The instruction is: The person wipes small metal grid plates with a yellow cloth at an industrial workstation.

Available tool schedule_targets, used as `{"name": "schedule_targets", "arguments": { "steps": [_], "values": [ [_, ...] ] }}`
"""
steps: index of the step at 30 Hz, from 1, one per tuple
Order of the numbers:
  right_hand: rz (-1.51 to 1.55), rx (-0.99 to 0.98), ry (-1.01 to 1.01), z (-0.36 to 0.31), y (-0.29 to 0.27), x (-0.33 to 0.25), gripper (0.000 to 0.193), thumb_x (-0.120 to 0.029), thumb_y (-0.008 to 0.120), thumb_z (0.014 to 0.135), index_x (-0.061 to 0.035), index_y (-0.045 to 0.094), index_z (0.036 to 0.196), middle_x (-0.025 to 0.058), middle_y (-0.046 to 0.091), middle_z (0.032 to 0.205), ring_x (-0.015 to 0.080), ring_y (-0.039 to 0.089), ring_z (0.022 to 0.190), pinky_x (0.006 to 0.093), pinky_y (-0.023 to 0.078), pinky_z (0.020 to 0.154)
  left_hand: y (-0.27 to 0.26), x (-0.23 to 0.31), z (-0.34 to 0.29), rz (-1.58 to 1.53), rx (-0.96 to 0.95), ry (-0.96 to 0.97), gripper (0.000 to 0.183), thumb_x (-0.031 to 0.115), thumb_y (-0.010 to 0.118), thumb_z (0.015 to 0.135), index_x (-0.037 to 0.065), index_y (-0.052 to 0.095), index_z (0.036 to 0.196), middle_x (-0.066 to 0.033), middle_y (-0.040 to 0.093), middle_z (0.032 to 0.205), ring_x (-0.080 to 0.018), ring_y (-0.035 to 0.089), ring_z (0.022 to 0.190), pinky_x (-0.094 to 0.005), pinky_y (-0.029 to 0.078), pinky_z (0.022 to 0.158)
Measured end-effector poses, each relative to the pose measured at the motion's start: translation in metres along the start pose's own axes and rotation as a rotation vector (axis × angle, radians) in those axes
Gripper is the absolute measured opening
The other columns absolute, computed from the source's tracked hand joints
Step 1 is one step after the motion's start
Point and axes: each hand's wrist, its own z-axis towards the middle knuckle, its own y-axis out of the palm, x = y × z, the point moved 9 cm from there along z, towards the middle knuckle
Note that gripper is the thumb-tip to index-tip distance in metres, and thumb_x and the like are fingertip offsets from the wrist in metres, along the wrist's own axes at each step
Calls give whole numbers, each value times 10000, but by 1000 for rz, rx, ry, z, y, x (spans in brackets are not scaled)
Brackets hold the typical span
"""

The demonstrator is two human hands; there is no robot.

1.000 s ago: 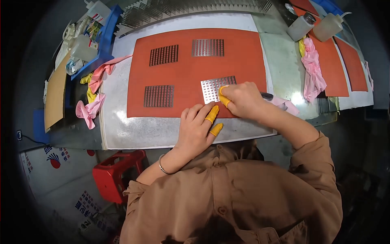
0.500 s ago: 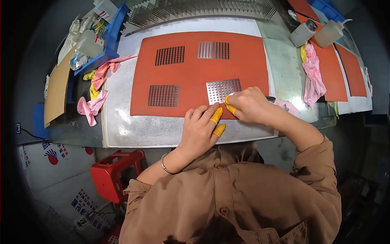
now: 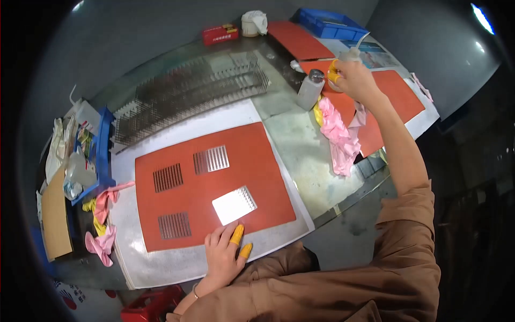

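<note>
My left hand [image 3: 222, 256] rests at the near edge of the orange-red mat [image 3: 252, 155]. Its fingers stretch toward the near right perforated metal plate [image 3: 234, 206], which shines brightly, and the fingertips lie at its near edge. Far to the right, my right hand [image 3: 354, 79] is closed around a translucent squeeze bottle [image 3: 352, 54] with a bent spout; the hand hides most of the bottle. Yellow finger cots cover some fingers of both hands. Three more slotted metal plates lie on the mat: far left [image 3: 168, 177], far right [image 3: 211, 160] and near left [image 3: 174, 225].
A clear bottle with a metal cap [image 3: 310, 90] stands left of my right hand, with pink cloth [image 3: 339, 134] below it. Metal racks [image 3: 182, 99] run behind the mat. A blue bin [image 3: 102, 145] sits left, another blue tray [image 3: 330, 24] at the back, beside orange sheets [image 3: 394, 96].
My right hand has left the near right plate and reached far right to the squeeze bottle. The view has turned to the right. My left hand stays by the plate.
</note>
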Motion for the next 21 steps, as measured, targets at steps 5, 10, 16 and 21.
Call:
{"name": "schedule_targets", "arguments": {
  "steps": [5,10,16,21],
  "values": [
    [-243,-80,-63,47,36,26,114,-111,555,727,-59,619,806,174,625,763,338,599,754,426,469,675,0,-4,-1,42,-32,-69,417,210,683,691,11,583,1044,-73,539,1149,-254,469,1007,-395,321,813],
    [-262,-128,-173,58,73,21,124,-114,571,728,-67,628,828,167,627,761,333,606,756,426,471,672,2,-10,-5,84,-64,-137,430,224,684,693,26,583,1061,-65,539,1149,-249,466,1014,-395,319,811],
    [-408,-140,-205,73,76,39,188,-177,569,775,-102,621,940,135,634,827,329,598,798,420,466,677,-2,-11,4,80,-46,-90,442,232,644,738,8,548,1106,-84,508,1187,-259,456,1028,-392,325,818],
    [-420,-71,-179,53,63,29,211,-220,552,810,-113,587,989,144,630,834,312,600,796,400,466,664,8,-15,6,24,-47,-110,466,213,682,690,20,553,1094,-77,508,1207,-268,452,1043,-395,318,841]
  ]
}}
